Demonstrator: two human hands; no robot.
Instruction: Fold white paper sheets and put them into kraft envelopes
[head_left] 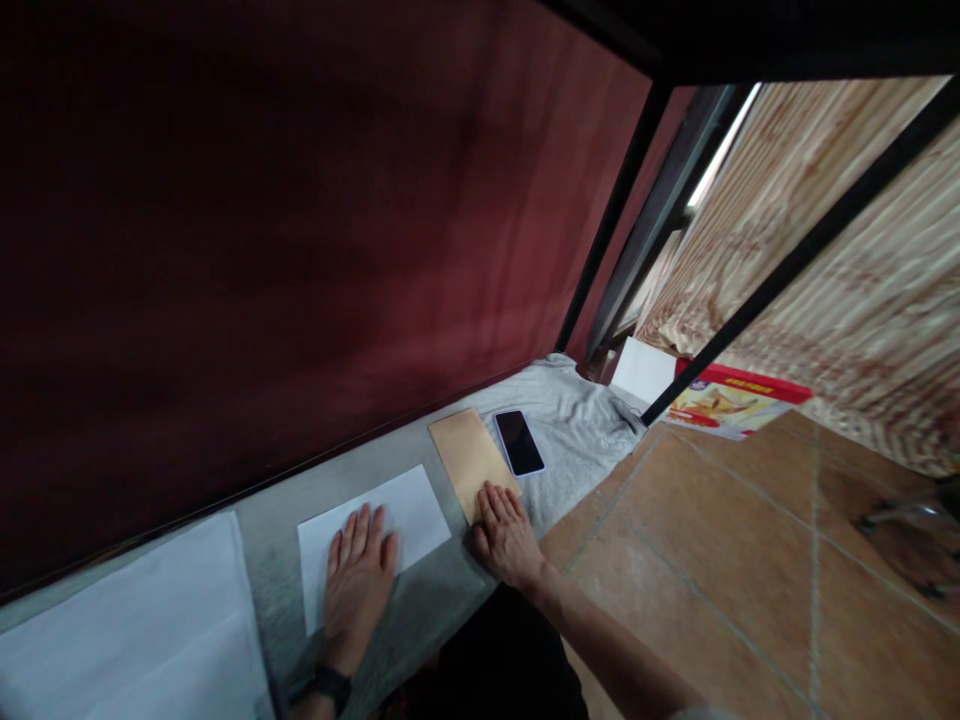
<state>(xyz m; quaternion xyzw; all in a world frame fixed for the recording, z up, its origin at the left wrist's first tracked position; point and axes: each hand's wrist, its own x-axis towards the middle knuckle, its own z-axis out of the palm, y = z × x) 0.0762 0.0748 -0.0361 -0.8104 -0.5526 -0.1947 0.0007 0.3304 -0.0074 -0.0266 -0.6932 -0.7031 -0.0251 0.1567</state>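
Note:
My left hand (pixel 360 577) lies flat with fingers spread on a white sheet of paper (pixel 416 510) on the grey bench top. A dark band circles the left wrist. My right hand (pixel 508 535) rests on the near end of a tan paper piece (pixel 466 450), perhaps an envelope, its fingers stretched over the surface and close together. The right thumb is bent near the paper's lower edge, partly in shadow. Just beyond the tan paper, a phone (pixel 520 443) with a dark screen and pale case lies on a grey cloth (pixel 577 410).
A larger white sheet (pixel 142 630) covers the bench's left end. Behind the bench (pixel 274 540) rises a dark red panel (pixel 337 250). Black frame bars (pixel 802 255) cross the right side. A red and yellow printed box (pixel 724 400) lies on the tiled floor (pixel 697 570) by a patterned curtain (pixel 825 220).

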